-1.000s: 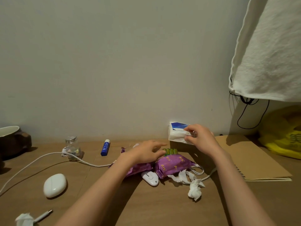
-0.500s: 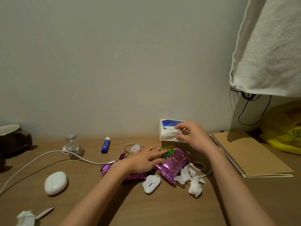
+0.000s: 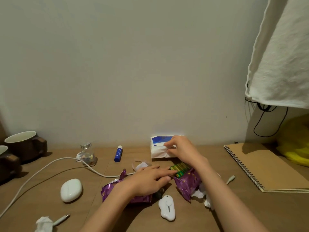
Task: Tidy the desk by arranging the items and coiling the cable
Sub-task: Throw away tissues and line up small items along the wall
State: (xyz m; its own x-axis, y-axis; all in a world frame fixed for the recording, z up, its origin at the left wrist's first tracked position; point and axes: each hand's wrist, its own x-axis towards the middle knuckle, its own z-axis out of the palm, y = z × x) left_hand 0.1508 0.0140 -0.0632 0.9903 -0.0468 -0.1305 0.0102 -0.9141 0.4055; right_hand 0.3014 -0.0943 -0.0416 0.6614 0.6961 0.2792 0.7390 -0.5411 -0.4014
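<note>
Landmark: tissue pack (image 3: pixel 158 152), white with a blue top, standing on the desk (image 3: pixel 234 213) against the wall.
Right hand (image 3: pixel 182 150): on the tissue pack, with thumb and fingers curled, pinching its upper front edge.
Left hand (image 3: pixel 148 180): in front of the tissue pack, palm down, fingers straight, gripping nothing. The fingertips touch the green pack (image 3: pixel 180 168).
Green pack: just in front of the tissue pack. It is ribbed and sticks out of a purple wrapper (image 3: pixel 189 184). Contents not legible.
Second wrapper (image 3: pixel 109 190): front-left of the tissue pack, crumpled, partly under the left wrist.
White cable (image 3: pixel 50 166): uncoiled. It runs from the near left desk edge toward the tissue pack, passes the glass jar (image 3: pixel 87 154) and goes out of sight under the left hand.
Plug end (image 3: pixel 230 179): front-right of the tissue pack, past the right forearm. Cannot tell if it belongs to the same cable.
Blue tube (image 3: pixel 118 154): lying between the glass jar and the tissue pack.
White oval case (image 3: pixel 71 190): well to the front-left of the tissue pack.
White gadget (image 3: pixel 167 208): in front of the tissue pack, nearer than both wrappers.
Crumpled tissue (image 3: pixel 199 194): beside the purple wrapper, under the right forearm.
Notebook (image 3: pixel 267 166): right of the tissue pack, spiral-bound, closed.
Mugs (image 3: pixel 25 144): far left of the tissue pack.
</note>
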